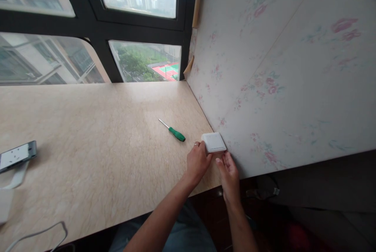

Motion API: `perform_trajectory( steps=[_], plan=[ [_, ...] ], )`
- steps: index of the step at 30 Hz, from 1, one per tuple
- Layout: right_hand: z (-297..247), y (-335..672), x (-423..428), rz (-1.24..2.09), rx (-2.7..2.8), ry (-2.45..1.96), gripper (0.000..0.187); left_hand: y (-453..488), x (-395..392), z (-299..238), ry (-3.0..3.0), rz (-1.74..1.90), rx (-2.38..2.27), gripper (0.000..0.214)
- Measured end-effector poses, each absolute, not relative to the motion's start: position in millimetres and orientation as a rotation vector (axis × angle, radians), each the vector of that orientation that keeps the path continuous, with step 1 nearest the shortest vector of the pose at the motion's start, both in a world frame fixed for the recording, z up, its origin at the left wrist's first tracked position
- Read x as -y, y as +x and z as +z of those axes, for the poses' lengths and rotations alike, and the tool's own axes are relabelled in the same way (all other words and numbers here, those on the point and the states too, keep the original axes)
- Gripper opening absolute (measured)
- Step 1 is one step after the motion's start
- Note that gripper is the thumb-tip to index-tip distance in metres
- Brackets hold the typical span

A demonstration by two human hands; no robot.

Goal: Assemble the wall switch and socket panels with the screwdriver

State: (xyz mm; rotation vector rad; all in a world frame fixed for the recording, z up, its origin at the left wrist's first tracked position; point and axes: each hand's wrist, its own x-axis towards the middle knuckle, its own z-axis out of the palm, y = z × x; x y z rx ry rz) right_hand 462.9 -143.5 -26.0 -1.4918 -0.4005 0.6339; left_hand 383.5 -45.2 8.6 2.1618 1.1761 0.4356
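A white square wall switch (214, 142) lies on the marble-pattern counter (96, 142), tight against the flowered wall at the right. My left hand (197, 161), a ring on one finger, has its fingers curled on the switch's left edge. My right hand (228, 171) touches the switch's near edge with thumb and fingertips. A screwdriver (173, 130) with a green handle lies on the counter just left of the switch, its tip pointing away to the left.
A power strip (17, 155) with a white cable (38, 234) sits at the counter's far left. Dark-framed windows (96, 25) run along the back. The flowered wallpaper wall (279, 72) bounds the right side. The counter's near edge is just below my hands.
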Motion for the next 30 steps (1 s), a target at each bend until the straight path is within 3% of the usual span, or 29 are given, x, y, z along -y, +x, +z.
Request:
perform_trajectory(
  steps=[16,22,26,30],
  plan=[
    [-38,434,148,0.21,0.758,-1.816,0.048,391,47,5,2.145,0.46,-1.208,0.027],
    [-41,440,152,0.209,0.775,-1.851,0.053,351,45,-6,1.994,0.577,-1.007,0.056],
    [-43,444,154,0.256,0.795,-1.925,0.059,271,42,-16,1.931,0.752,-0.895,0.031],
    [-42,438,149,0.386,0.752,-1.943,0.059,173,53,-16,1.811,0.958,-1.09,0.021]
  ],
)
